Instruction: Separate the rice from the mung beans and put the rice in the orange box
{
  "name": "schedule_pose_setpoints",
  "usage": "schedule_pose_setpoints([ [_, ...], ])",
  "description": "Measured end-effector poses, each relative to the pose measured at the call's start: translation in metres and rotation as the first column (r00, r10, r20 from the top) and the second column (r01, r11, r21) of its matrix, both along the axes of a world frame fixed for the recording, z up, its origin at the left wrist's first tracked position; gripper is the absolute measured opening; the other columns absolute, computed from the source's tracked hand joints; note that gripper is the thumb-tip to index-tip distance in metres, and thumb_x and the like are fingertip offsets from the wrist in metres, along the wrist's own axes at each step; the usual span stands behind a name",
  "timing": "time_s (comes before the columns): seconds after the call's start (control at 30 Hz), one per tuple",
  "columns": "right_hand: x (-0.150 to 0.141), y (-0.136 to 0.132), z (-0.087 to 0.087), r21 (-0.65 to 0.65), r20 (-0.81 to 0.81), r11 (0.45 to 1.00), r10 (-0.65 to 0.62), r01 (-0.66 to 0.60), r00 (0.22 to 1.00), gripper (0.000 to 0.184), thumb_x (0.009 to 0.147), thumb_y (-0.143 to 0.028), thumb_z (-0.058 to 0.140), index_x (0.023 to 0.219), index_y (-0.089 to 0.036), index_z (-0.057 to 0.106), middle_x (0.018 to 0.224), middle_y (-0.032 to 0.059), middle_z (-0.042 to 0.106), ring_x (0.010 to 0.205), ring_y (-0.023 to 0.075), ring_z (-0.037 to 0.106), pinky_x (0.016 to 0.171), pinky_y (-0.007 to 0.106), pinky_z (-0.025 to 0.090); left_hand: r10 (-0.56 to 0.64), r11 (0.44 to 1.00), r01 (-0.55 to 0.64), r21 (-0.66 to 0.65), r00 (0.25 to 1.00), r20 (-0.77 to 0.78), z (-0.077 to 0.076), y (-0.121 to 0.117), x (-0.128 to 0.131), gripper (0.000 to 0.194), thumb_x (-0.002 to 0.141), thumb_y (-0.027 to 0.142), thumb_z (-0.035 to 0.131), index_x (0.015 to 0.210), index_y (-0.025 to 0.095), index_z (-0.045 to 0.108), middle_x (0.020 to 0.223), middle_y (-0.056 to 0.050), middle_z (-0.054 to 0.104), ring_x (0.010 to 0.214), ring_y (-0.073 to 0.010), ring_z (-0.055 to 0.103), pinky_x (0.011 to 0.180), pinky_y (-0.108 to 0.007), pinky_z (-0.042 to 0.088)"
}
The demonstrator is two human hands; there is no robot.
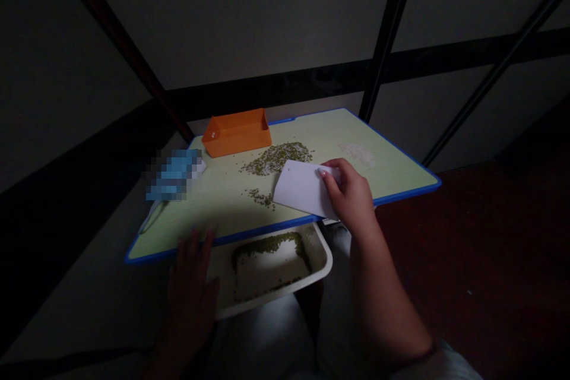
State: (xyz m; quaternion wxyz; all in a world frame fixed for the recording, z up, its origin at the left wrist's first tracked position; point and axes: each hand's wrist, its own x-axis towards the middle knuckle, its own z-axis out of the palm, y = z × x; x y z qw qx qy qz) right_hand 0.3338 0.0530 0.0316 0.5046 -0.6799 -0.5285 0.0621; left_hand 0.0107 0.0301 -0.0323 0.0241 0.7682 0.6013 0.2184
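Observation:
My right hand [352, 193] grips a white plastic scraper [303, 185], tilted over the light-green table [214, 208], its left edge beside a few green beans [260, 197]. Behind it lies a larger heap of green beans mixed with white grains [282, 157]. Fingers apart, my left hand [193, 270] is at the table's front edge, by the left side of a white tray [324, 255]. This tray sits below the edge, above my lap, with green beans [271, 243] along its inner sides. The left hand is dark and slightly blurred.
An orange open box [236, 141] stands at the back left of the table. A small pile of white grains [358, 153] lies at the right. A blurred-out blue item [174, 173] rests at the left edge. Dark-framed panels [267, 18] rise behind.

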Motion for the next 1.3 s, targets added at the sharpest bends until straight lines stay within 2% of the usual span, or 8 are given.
schedule_pose_setpoints([
  [0.17,-0.0009,0.0028,-0.0017,-0.016,0.001,1.000,0.018,-0.018,1.000,0.024,0.089,-0.036,0.050,0.100,-0.020,0.064,0.071,0.0036,0.064,0.053,0.0146,0.045,0.056,0.027,0.030,-0.005,1.000,0.005,0.030,1.000,-0.004,-0.0051,0.0027,-0.0041,0.059,0.095,0.030,0.030,0.147,0.047,0.009,0.162,0.000,0.013,0.151,-0.0260,0.010,0.120,-0.065,0.025],
  [0.4,0.0055,0.0052,-0.0076,-0.015,-0.015,0.997,0.075,-0.075,0.997,0.024,0.088,-0.036,0.051,0.101,-0.021,0.064,0.073,0.0037,0.064,0.058,0.0161,0.049,0.059,0.027,0.032,-0.010,0.999,0.010,0.040,1.000,-0.008,-0.0040,0.0023,-0.0042,0.062,0.094,0.027,0.031,0.147,0.049,0.007,0.162,0.000,0.013,0.151,-0.0271,0.010,0.118,-0.068,0.027],
  [0.6,0.0078,0.0039,-0.0070,-0.014,-0.037,0.993,0.115,-0.116,0.993,0.022,0.087,-0.035,0.053,0.099,-0.021,0.065,0.069,0.0018,0.061,0.056,0.0149,0.046,0.058,0.027,0.032,-0.017,1.000,0.017,0.025,1.000,-0.003,-0.0053,0.0045,-0.0063,0.061,0.094,0.029,0.030,0.145,0.052,0.007,0.162,0.002,0.013,0.151,-0.0263,0.011,0.117,-0.069,0.028],
  [0.83,0.0074,0.0042,-0.0073,0.016,-0.051,0.994,0.112,-0.111,0.992,0.022,0.087,-0.035,0.053,0.099,-0.021,0.065,0.074,0.0030,0.065,0.057,0.0146,0.048,0.057,0.026,0.032,-0.017,1.000,0.017,0.013,1.000,0.006,-0.0029,0.0019,-0.0040,0.059,0.095,0.031,0.028,0.146,0.051,0.008,0.162,0.002,0.012,0.151,-0.0253,0.010,0.119,-0.067,0.026],
  [1.3,-0.0018,0.0072,-0.0076,-0.008,-0.023,0.993,0.120,-0.121,0.992,0.024,0.088,-0.036,0.051,0.101,-0.020,0.064,0.065,0.0007,0.058,0.052,0.0141,0.044,0.057,0.027,0.030,-0.035,0.999,0.035,-0.003,0.999,-0.012,-0.0029,0.0043,-0.0078,0.060,0.095,0.031,0.030,0.147,0.048,0.006,0.163,0.000,0.009,0.151,-0.0277,0.006,0.118,-0.069,0.024],
])
